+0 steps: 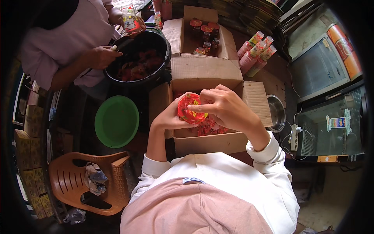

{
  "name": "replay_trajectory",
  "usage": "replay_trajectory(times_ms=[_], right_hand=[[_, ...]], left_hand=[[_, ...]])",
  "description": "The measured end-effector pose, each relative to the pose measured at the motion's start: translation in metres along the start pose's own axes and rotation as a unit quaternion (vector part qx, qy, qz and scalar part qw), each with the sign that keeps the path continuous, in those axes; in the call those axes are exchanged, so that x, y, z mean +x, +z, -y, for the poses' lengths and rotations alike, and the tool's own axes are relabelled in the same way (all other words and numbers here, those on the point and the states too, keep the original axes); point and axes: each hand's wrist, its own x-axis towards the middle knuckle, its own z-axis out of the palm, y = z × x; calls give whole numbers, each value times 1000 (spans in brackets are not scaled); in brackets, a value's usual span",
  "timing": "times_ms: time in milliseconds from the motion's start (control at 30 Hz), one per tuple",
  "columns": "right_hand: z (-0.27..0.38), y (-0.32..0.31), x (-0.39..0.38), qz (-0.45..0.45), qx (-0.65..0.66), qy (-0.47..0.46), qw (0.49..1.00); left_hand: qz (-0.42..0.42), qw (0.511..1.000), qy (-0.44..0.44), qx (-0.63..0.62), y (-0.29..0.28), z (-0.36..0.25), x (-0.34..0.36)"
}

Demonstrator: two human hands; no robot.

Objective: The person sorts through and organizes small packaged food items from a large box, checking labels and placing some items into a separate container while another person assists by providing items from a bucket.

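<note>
red round lid (191, 109) centre frame, face up toward camera, no clear long axis | left hand (169, 117) cups it underneath | right hand (222, 105) fingers pinched on top edge | above open cardboard box (206, 142)

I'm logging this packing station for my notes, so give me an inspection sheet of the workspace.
Surface: open cardboard box serves as the work spot.
Job's things: round red lid held over the box; more red pieces inside.
Clutter: green bowl, black tub of red contents, farther box of jars, pink bottles, metal bowl, orange plastic chair.
Hands: left hand and right hand both grip the lid.
Cables: power strip with cords at right.
Surroundings: another person at the tub; glass-fronted coolers.
</note>
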Motion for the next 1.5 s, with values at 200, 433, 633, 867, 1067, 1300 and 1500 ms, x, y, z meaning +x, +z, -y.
replay_trajectory(times_ms=[200,433,633,867,1067,1300,1500], right_hand=[[-2,1,2,1,6,2,1000],[-4,1,2,-2,-14,-8,1000],[-4,0,2,10,-22,-2,1000],[-2,2,2,-5,-32,-15,999],[-3,8,3,-30,-38,-20,999],[-7,4,3,14,-45,-5,999],[-7,8,11,20,-39,-32,998]], left_hand=[[-10,1000,-6,-7,-1,-2,-1],[25,999,-25,22,-7,4,-2],[23,999,-26,28,-7,3,-2],[17,999,-22,28,-4,0,-3],[-18,1000,-17,11,-2,-5,-3],[25,999,-14,31,-9,4,-3],[22,999,-27,19,-6,4,-2]])
